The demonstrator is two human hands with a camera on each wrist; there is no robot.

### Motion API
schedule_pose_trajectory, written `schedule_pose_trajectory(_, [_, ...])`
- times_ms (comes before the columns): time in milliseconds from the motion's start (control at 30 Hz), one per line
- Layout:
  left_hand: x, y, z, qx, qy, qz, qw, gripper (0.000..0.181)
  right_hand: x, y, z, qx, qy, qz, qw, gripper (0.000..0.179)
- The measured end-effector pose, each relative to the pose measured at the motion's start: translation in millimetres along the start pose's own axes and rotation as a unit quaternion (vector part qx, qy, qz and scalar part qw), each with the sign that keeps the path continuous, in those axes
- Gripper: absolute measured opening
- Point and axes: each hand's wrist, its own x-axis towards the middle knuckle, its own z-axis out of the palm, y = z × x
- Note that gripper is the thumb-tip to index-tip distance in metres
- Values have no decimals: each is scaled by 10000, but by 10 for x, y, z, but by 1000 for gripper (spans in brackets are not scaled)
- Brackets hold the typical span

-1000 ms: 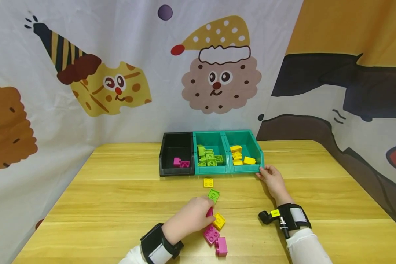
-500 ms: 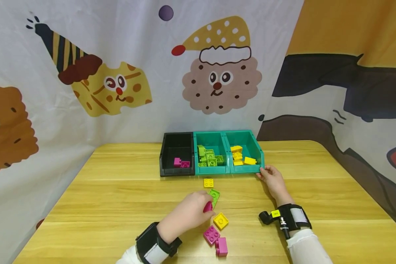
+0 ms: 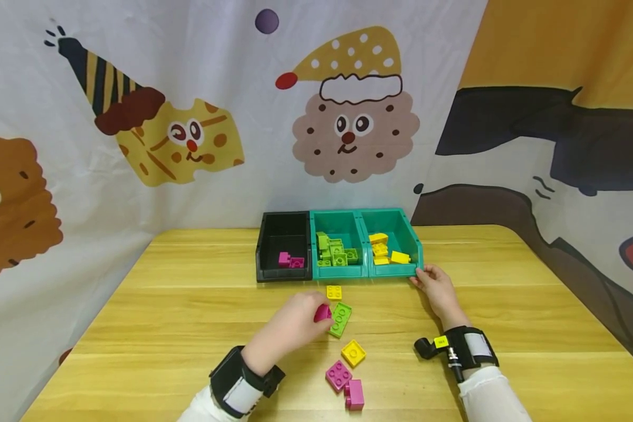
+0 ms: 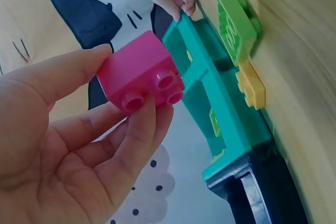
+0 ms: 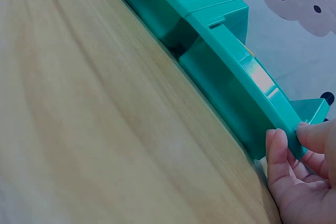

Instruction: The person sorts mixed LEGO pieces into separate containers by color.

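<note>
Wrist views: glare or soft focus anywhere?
Left wrist: held pink brick looks clear, studs distinct; right wrist: pale bright patch on the teal bin's front edge, likely glare, and the table grain looks soft.

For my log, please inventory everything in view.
Table: 1, tan, foreground
Backdrop: 1, multicoloured, behind
Left bin: 1, black, table
Middle bin: 1, teal, table
Right bin: 1, teal, table
Pink bricks: 2, pink, left bin
Green bricks: several, green, middle bin
Yellow bricks: several, yellow, right bin
Loose yellow bricks: 2, yellow, table
Loose green brick: 1, green, table
Loose pink bricks: 2, pink, table
Held brick: 1, pink, raised
Straps: 2, black, wrists
Sleeves: 2, white, forearms
Left hand: 1, pinching held brick
Right hand: 1, gripping right bin
</note>
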Motion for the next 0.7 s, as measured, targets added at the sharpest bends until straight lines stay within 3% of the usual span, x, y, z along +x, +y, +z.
schedule_pose_trajectory(400, [96, -146, -54, -8, 655, -648, 9957, 23, 2, -4, 7, 11, 52, 24, 10000, 29])
schedule_pose_trajectory(700, [175, -328, -61, 203, 1362, -872, 9866, 27, -10, -7, 3, 59, 19, 17, 10000, 29])
